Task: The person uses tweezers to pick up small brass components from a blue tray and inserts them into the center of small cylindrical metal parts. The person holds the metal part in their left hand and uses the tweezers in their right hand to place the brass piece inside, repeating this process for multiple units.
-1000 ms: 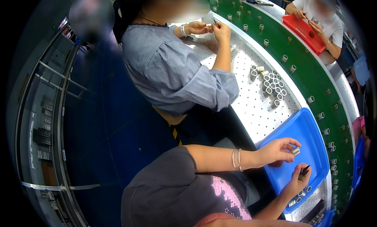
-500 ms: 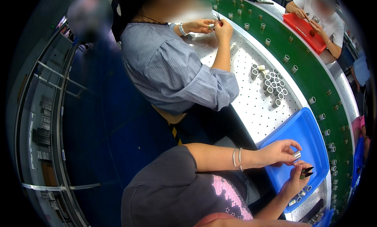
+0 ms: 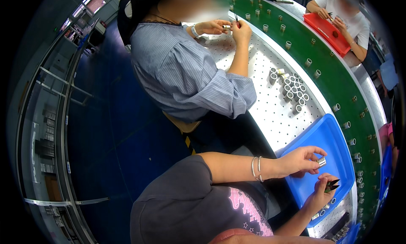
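My left hand (image 3: 305, 160), with two silver bangles at the wrist, pinches a short silver metal cylinder (image 3: 322, 162) between thumb and fingers. Just below it, my right hand (image 3: 319, 196) is closed around small snips (image 3: 333, 185); their dark pointed blades are spread, directed to the right and apart from the cylinder. Most of the snips' handle is hidden in my fingers. Both hands are over a blue plastic tray (image 3: 327, 132). A few more metal cylinders (image 3: 323, 212) rest at the tray's near end, partly behind my right hand.
A curved green conveyor belt (image 3: 298, 43) carries several metal cylinders past the white perforated worktop (image 3: 275, 125). A cluster of cylinders (image 3: 292, 89) stands there, near a co-worker in a striped shirt (image 3: 190, 70). Across the belt, another person works over a red tray (image 3: 327, 30).
My left hand has shifted slightly up and right with the cylinder, and the gap to my right hand has widened a little. The snips stay in my right hand.
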A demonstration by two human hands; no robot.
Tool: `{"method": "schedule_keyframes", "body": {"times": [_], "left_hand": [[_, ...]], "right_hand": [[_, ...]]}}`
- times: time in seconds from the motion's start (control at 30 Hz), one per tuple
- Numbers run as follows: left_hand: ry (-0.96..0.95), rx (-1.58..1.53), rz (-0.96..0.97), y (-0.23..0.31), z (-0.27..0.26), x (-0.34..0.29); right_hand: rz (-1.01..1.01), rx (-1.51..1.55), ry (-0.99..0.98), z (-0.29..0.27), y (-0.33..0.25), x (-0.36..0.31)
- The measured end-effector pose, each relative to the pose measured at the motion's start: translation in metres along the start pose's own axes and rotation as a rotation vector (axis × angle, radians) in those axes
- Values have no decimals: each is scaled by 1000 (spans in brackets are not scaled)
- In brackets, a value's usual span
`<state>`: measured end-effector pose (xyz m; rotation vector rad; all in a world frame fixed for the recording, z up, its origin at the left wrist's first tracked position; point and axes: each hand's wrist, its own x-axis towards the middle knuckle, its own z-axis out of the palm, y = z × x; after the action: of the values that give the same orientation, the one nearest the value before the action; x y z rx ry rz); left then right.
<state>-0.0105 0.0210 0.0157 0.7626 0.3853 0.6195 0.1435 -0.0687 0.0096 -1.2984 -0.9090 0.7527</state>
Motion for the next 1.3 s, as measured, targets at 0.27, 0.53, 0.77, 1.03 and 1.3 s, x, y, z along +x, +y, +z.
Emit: {"method": "schedule_keyframes", "body": {"times": [0.27,0.53,0.77,1.03,1.3], "left_hand": [[-64,817,366,-8,2,1],[-52,1046,612,-20,-1,0],[-99,582,257,-10,-2,-4],[-41,100,-36,-3,0,-2],[-12,269,39,-10,15,0]], "right_hand": [[-68,-404,-26,3,-6,5],[-235,-682,32,-9,1,7],[-202,-643,191,-28,-7,13],[-343,-560,388,-32,-18,18],[-121,-274,353,-45,-42,7]]}}
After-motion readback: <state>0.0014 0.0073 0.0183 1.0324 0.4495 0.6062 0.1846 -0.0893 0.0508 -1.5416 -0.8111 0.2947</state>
